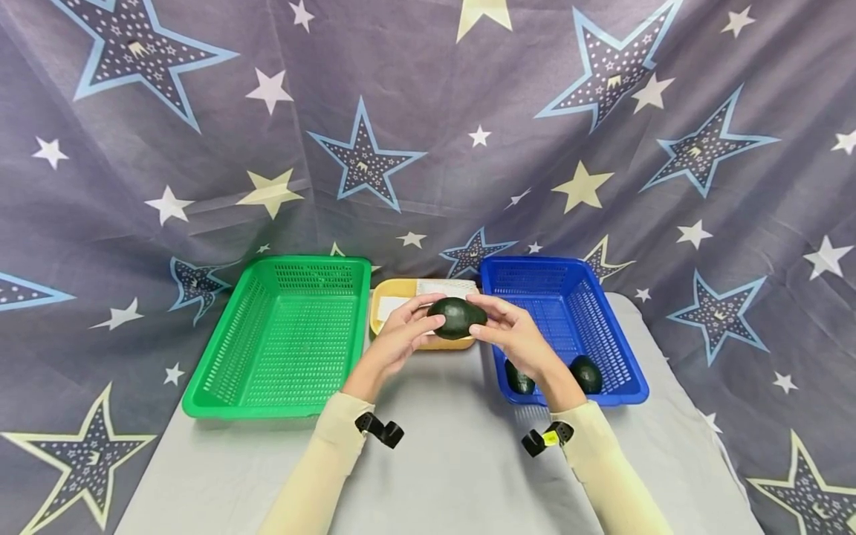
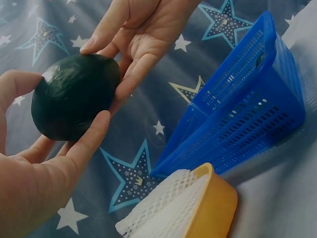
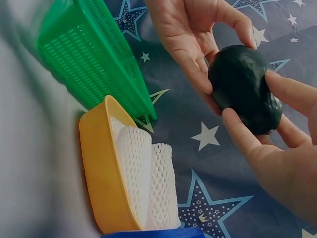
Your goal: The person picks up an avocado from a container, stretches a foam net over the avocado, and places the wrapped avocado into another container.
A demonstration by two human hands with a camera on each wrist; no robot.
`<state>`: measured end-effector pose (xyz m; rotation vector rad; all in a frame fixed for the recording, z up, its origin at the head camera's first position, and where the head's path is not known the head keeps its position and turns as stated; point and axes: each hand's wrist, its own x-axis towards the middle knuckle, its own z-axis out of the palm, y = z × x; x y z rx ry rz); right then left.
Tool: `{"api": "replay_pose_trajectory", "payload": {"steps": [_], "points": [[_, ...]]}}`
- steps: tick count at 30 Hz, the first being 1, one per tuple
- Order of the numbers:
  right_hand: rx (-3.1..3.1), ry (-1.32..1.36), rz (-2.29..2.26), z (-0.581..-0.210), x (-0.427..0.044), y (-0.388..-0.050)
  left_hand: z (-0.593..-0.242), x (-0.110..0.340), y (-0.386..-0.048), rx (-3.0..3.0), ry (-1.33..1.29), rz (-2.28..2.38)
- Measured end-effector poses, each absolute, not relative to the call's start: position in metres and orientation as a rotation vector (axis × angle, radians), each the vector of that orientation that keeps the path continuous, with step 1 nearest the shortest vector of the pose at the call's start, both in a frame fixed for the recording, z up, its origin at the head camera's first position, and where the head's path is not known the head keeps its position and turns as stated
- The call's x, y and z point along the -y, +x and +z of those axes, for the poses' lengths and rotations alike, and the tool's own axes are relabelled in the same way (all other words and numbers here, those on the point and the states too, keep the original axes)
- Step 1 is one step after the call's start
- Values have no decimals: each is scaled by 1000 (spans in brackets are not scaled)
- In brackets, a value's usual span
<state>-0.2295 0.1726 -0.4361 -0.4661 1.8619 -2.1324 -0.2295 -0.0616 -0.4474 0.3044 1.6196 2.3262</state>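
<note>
A dark green avocado (image 1: pixel 456 318) is held up between both hands in the head view, above the near side of the yellow basket (image 1: pixel 383 288). My left hand (image 1: pixel 399 336) grips its left end with thumb and fingers. At the other end, my right hand (image 1: pixel 513 336) pinches it the same way. The left wrist view shows the avocado (image 2: pixel 74 96) with fingertips around it from both sides. Its glossy, slightly bumpy skin also shows in the right wrist view, where the avocado (image 3: pixel 245 89) hangs clear of any surface.
A green basket (image 1: pixel 301 349) stands on the left with nothing in it. The blue basket (image 1: pixel 555 319) on the right contains avocados (image 1: pixel 585 374), partly behind the right forearm. White foam net sleeves (image 3: pixel 136 163) lie in the yellow basket. A star-patterned cloth (image 1: pixel 414 186) hangs behind the table.
</note>
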Motion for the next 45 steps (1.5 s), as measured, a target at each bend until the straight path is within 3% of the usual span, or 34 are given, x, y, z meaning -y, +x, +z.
{"api": "replay_pose_trajectory", "payload": {"steps": [31, 45], "points": [[-1887, -479, -2080, -431, -171, -227, -442, 73, -231, -1714, 322, 2207], [-1871, -472, -2080, -457, -164, -225, -467, 75, -224, -1705, 250, 2245]]}}
